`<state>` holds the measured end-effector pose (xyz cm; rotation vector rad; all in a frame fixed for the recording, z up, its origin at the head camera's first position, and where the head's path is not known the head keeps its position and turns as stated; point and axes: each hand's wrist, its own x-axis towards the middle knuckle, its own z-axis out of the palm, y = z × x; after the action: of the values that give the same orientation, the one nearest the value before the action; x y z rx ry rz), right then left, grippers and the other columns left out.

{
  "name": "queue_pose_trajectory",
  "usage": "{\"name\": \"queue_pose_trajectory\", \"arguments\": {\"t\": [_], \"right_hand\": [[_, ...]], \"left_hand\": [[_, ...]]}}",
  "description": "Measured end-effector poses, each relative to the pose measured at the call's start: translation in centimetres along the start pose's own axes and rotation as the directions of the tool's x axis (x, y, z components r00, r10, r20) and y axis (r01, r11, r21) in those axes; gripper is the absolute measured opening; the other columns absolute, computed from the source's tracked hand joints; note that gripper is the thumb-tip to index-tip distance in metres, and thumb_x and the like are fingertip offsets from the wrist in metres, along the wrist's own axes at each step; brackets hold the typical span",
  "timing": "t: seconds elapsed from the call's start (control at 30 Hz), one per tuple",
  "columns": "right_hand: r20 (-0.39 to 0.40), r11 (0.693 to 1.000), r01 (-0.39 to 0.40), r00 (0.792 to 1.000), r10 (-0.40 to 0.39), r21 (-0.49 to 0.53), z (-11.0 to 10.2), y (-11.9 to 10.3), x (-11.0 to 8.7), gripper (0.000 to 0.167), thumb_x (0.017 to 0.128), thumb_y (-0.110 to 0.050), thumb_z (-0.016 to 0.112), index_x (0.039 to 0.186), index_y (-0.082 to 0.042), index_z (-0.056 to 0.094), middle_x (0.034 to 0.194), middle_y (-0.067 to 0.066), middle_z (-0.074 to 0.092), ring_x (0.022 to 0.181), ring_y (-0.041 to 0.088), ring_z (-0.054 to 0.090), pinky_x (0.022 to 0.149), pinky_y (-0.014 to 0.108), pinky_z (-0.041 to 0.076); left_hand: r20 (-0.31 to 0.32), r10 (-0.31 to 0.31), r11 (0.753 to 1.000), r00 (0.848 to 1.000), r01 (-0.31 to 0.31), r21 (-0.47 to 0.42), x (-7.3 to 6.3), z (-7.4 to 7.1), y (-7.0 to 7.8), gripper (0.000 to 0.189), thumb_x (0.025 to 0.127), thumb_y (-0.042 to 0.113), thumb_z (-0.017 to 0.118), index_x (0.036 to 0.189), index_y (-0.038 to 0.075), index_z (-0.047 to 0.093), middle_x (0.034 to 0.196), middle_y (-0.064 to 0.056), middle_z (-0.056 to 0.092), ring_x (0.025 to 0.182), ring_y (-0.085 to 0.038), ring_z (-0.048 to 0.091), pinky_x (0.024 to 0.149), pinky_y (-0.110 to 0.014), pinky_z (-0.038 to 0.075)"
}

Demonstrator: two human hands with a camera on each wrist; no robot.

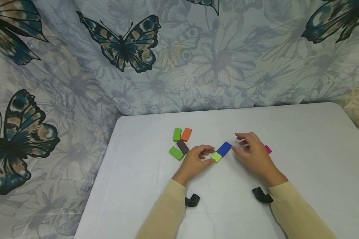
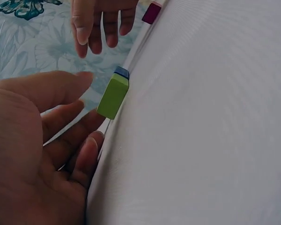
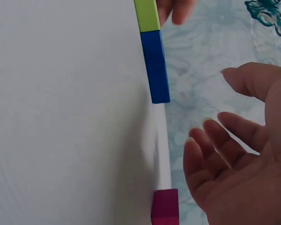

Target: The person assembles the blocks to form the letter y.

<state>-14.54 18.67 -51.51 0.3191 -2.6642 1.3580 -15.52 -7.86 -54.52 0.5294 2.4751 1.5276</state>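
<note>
Probably light, rigid, hardly fragile and slightly slick, best pinched across its long sides, the blue block (image 1: 224, 149) lies end-on against the lime block (image 1: 216, 157), its long axis pointing far right from it, with the left hand (image 1: 194, 162), ungripping, at the lime block's left and the right hand (image 1: 257, 158), loose and empty, to its right.

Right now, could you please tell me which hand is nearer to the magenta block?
The right: the right hand is close beside the magenta block; the left hand is farther off, by the lime-green block, beyond the blue block.
</note>
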Motion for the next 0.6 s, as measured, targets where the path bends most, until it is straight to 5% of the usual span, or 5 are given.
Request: {"name": "queue_pose_trajectory", "arguments": {"t": [0.17,0.3,0.47,0.6], "right_hand": [[-0.031,1.000,0.020,0.999,-0.020,-0.005,-1.4,0.1,0.1,0.045,0.101,-0.005,0.078,0.142,0.006,0.062,0.126,0.021,0.061,0.112,0.036,0.063,0.093,0.057,0.053],[-0.044,0.999,-0.001,0.999,0.000,-0.033,-2.7,0.5,0.1,0.045,0.103,-0.009,0.076,0.142,0.006,0.061,0.127,0.022,0.060,0.112,0.038,0.062,0.094,0.058,0.054],[-0.051,0.998,-0.031,0.998,0.028,-0.053,-4.7,1.2,-0.1,0.046,0.104,-0.014,0.075,0.144,0.006,0.060,0.128,0.022,0.059,0.114,0.038,0.061,0.092,0.029,0.053],[-0.063,0.998,-0.027,0.998,0.023,-0.058,-6.2,1.8,-0.3,0.047,0.104,-0.013,0.075,0.144,0.007,0.060,0.129,0.023,0.059,0.115,0.040,0.059,0.089,0.015,0.043]], "left_hand": [[0.095,0.066,0.981,0.993,-0.082,0.177,-0.3,0.3,0.6,0.056,0.095,0.028,0.088,0.147,0.020,0.068,0.148,0.011,0.061,0.126,-0.010,0.052,0.109,-0.029,0.044],[0.189,0.081,0.942,0.979,-0.137,0.306,-0.8,0.5,1.5,0.070,0.099,0.039,0.083,0.161,0.022,0.055,0.171,0.011,0.039,0.151,-0.016,0.034,0.123,-0.043,0.031],[0.337,0.018,0.881,0.941,-0.174,0.439,-1.8,0.9,3.3,0.089,0.102,0.053,0.074,0.174,0.025,0.031,0.180,0.015,0.005,0.164,-0.018,0.007,0.125,-0.055,0.022],[0.388,-0.017,0.822,0.921,-0.208,0.530,-2.3,1.3,4.4,0.095,0.102,0.057,0.072,0.176,0.020,0.024,0.181,0.010,-0.002,0.165,-0.021,0.000,0.126,-0.050,0.021]]}}
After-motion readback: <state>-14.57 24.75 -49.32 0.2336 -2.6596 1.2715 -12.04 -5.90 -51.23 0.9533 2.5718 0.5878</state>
